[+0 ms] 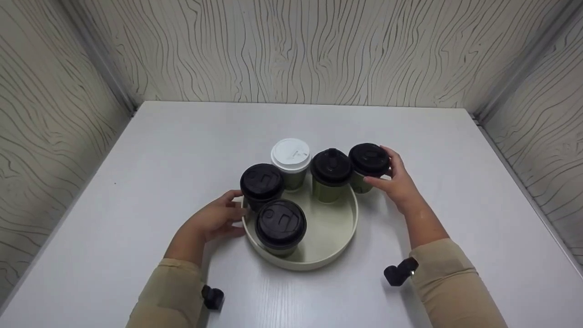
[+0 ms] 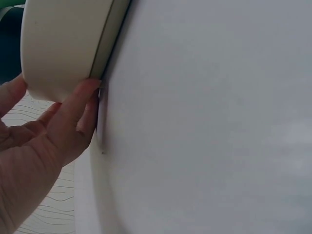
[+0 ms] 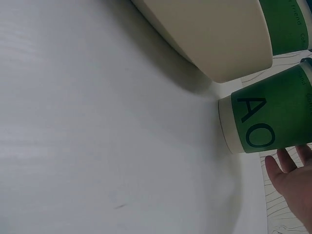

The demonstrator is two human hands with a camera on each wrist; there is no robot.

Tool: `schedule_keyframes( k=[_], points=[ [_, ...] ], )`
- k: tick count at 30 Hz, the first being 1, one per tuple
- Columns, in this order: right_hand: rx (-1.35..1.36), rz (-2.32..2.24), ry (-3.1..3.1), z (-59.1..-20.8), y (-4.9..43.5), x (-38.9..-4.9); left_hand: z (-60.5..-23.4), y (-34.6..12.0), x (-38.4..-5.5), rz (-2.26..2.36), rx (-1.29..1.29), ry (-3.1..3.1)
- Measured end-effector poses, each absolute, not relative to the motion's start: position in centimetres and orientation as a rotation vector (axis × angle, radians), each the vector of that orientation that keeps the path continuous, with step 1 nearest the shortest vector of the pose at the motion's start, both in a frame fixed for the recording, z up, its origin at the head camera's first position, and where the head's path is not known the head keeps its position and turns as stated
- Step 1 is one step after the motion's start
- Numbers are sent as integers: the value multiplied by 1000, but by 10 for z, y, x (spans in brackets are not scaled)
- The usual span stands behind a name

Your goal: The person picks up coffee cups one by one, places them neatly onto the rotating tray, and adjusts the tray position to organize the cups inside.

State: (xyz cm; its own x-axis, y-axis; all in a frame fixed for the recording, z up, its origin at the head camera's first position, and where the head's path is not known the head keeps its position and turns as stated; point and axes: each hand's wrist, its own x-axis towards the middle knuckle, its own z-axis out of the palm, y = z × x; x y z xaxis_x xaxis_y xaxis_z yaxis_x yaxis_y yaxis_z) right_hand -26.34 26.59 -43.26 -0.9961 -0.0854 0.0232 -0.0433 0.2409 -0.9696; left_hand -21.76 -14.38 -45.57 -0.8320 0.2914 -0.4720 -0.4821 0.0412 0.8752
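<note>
A round pale tray (image 1: 319, 263) stands on the table with several lidded paper coffee cups in it. At its back is a white-lidded cup (image 1: 291, 155); black-lidded cups stand at the left (image 1: 262, 182), front (image 1: 281, 225) and right (image 1: 331, 168). My left hand (image 1: 218, 218) holds the tray's left side, fingertips on its outer wall (image 2: 63, 48). Just outside the tray's right rim, my right hand (image 1: 396, 180) grips a green, black-lidded coffee cup (image 3: 268, 114) between thumb and fingers. Whether its base touches the table cannot be told.
The white table (image 1: 182, 136) is bounded by wood-grain patterned panels (image 1: 291, 50) at the back and both sides. Black wrist-worn devices (image 1: 401, 272) sit on both sleeves, close to the tabletop.
</note>
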Motion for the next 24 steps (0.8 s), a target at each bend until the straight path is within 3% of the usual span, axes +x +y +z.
schedule_keyframes(
  k=[18, 24],
  points=[
    [-105, -1984, 2521, -421, 253, -251, -457, -145, -218, 1833, -183, 1787],
    [-111, -1994, 2535, -434, 259, -260, -456, -145, -218, 1840, -179, 1776]
  ],
)
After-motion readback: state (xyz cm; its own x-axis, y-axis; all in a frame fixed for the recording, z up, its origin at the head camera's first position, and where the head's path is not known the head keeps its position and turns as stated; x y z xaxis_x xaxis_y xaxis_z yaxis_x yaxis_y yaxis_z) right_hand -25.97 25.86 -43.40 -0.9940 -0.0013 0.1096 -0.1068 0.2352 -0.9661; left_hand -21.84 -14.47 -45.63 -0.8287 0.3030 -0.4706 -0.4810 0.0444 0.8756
